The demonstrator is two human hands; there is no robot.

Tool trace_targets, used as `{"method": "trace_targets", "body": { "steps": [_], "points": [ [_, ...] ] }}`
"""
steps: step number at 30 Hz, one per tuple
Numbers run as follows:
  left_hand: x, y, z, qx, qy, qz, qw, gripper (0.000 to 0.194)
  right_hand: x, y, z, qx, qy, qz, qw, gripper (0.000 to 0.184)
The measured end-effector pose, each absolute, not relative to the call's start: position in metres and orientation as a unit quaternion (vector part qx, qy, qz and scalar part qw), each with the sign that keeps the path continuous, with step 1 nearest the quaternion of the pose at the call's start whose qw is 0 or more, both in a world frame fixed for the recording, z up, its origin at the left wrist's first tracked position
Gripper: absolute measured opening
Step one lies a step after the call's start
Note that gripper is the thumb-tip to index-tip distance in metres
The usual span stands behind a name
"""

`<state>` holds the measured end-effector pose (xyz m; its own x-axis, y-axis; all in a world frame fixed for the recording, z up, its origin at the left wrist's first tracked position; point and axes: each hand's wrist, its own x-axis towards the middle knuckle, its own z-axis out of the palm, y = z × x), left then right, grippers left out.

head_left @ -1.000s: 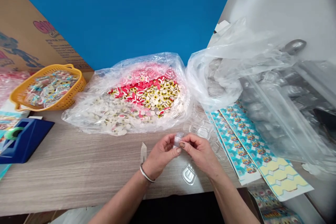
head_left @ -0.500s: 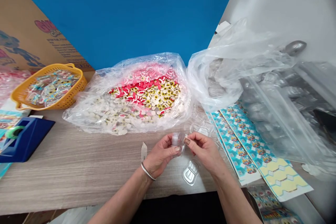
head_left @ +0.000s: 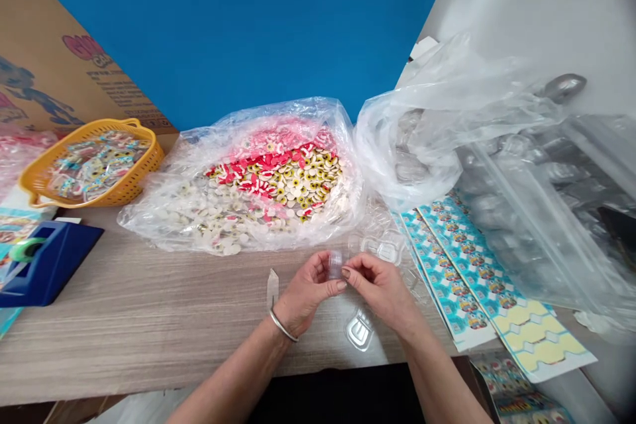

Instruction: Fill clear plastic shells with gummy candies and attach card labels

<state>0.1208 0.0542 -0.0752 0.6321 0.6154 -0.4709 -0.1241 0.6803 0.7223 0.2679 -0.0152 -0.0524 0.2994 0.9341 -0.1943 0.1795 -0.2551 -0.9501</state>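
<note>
Between the two hands, just above the table, I have a small clear plastic piece (head_left: 336, 264), its outline partly lost behind fingers. Its longer side, as far as I can judge, runs away from the body, so the left hand (head_left: 305, 293) has the near-left flank and the right hand (head_left: 380, 283) the right edge. Neither is plainly nearer; both are on it. The left pinches it with thumb across the lower end and fingers curled behind; the right has thumb and forefinger closed at the right edge, though how much rim is caught I can't tell. That edge, lying right at the right thumb, is the relation I'd watch. Beneath, near the right wrist, a clear tray (head_left: 360, 331) rests on the wooden table (head_left: 149, 318), and more clear trays (head_left: 385, 248) lie beyond. Past the hands I see an open plastic bag (head_left: 163, 217) of eye-patterned pieces (head_left: 298, 187); to the right, printed sheets (head_left: 450, 278); far left, a yellow basket (head_left: 122, 192) and a blue tape dispenser (head_left: 69, 262).
</note>
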Motion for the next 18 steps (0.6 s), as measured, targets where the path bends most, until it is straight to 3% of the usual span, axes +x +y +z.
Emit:
{"method": "trace_targets", "body": {
  "steps": [5,8,14,18],
  "points": [
    [0.119,0.056,-0.075,0.341,0.388,0.2,0.833,0.056,0.289,-0.012,-0.047,-0.71,-0.346,0.333,0.516,0.026],
    [0.12,0.055,-0.075,0.338,0.394,0.2,0.831,0.057,0.295,-0.011,-0.043,-0.767,-0.323,0.238,0.501,0.028],
    [0.123,0.053,-0.077,0.342,0.364,0.217,0.839,0.057,0.273,-0.015,-0.047,-0.657,-0.415,0.446,0.444,0.018],
    [0.122,0.053,-0.075,0.322,0.331,0.214,0.861,0.047,0.267,-0.014,-0.045,-0.642,-0.396,0.475,0.454,0.019]
  ]
}}
